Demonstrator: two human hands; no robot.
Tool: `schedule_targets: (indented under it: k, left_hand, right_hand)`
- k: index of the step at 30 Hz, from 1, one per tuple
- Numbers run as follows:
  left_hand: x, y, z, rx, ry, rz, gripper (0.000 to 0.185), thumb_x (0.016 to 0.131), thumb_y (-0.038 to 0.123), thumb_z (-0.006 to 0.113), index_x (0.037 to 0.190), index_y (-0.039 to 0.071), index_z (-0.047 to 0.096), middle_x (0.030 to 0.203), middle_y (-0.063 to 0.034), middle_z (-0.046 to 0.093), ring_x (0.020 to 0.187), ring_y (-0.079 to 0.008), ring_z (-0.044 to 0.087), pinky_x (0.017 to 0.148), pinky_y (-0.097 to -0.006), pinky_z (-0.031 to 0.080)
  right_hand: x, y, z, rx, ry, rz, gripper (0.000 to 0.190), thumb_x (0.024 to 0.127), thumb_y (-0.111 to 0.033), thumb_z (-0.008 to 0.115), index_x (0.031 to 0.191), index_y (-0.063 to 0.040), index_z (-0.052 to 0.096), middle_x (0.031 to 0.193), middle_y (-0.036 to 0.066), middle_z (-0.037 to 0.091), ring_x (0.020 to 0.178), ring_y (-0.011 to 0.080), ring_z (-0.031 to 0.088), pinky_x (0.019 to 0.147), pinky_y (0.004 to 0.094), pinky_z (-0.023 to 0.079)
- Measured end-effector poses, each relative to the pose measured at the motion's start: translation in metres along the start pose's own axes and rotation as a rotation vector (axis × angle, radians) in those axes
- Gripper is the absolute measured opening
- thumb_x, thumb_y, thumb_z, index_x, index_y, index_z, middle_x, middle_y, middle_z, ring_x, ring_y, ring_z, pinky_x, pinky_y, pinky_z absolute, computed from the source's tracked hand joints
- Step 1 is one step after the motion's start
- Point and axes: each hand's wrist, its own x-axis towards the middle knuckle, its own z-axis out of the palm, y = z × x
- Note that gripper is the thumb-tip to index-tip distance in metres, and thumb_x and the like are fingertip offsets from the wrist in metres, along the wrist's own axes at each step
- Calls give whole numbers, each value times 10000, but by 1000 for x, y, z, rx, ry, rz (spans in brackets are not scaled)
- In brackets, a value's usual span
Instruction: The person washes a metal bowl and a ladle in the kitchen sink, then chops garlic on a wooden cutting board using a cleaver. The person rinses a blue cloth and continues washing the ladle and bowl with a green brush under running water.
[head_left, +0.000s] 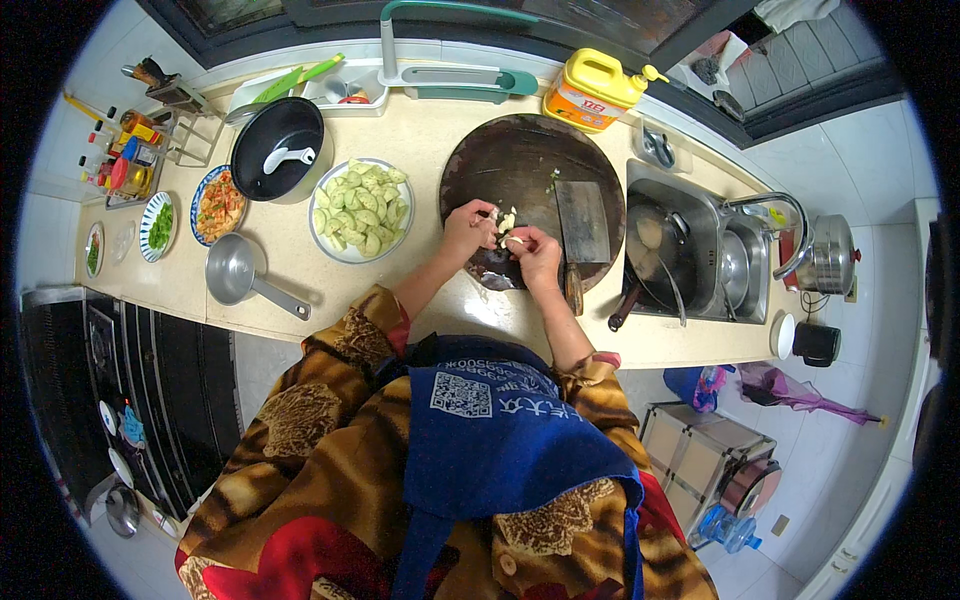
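Observation:
Both of my hands are over a round, dark wooden chopping board (517, 150). Between the fingers of my right hand (540, 259) is a pale garlic clove (513, 241). Just left of it, my left hand (469, 231) has its fingers curled around something whitish, perhaps garlic or its skin; the fingers partly hide it. A small heap of garlic cloves (508, 219) lies on the board between the hands. To the right of my right hand a cleaver (583, 221) lies flat, its wooden handle reaching past the board's near edge. Small green bits (554, 176) are scattered above the heap.
Left of the board stand a plate of cut pale-green vegetable (360, 210), a black-lined pot (262, 150) and a grey saucepan (231, 270). Right is a steel sink (701, 300) holding a wok (652, 217). A yellow detergent jug (589, 90) stands behind the board.

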Motion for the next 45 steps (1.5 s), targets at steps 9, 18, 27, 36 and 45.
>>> schedule_targets:
  k: [9,18,27,36,45]
  left_hand:
    - [-4,17,-5,170,-126,72,104,849,87,588,900,36,663,717,-11,611,604,-83,559,503,-223,459]
    - [-6,22,9,491,-126,392,222,785,181,721,957,42,702,703,9,622,577,-60,526,524,-213,431]
    - [-8,36,13,683,-103,435,126,782,116,679,800,-7,698,597,-78,606,506,-146,553,500,-278,426]
    - [-8,49,12,872,-254,529,138,709,120,707,739,-12,677,626,-152,628,564,-230,625,570,-314,467]
    - [-3,50,10,845,-308,446,143,681,115,708,729,-15,673,573,-136,588,516,-137,572,527,-283,445]
  right_hand:
    - [-5,-17,-16,712,-21,277,140,887,-69,605,984,29,626,805,79,650,687,129,623,600,241,543]
    - [-5,-7,-11,620,7,273,203,905,-177,602,957,18,625,831,115,668,631,152,638,555,260,560]
    - [-4,-15,-5,362,-66,107,93,843,-12,634,916,43,648,712,75,640,577,116,598,493,251,503]
    - [-4,-38,-15,-63,-92,-21,71,818,9,637,832,60,684,592,89,617,493,108,570,452,274,465]
    - [-1,-46,-22,-75,-140,-36,93,795,48,623,848,45,700,591,92,623,493,109,573,445,269,474]
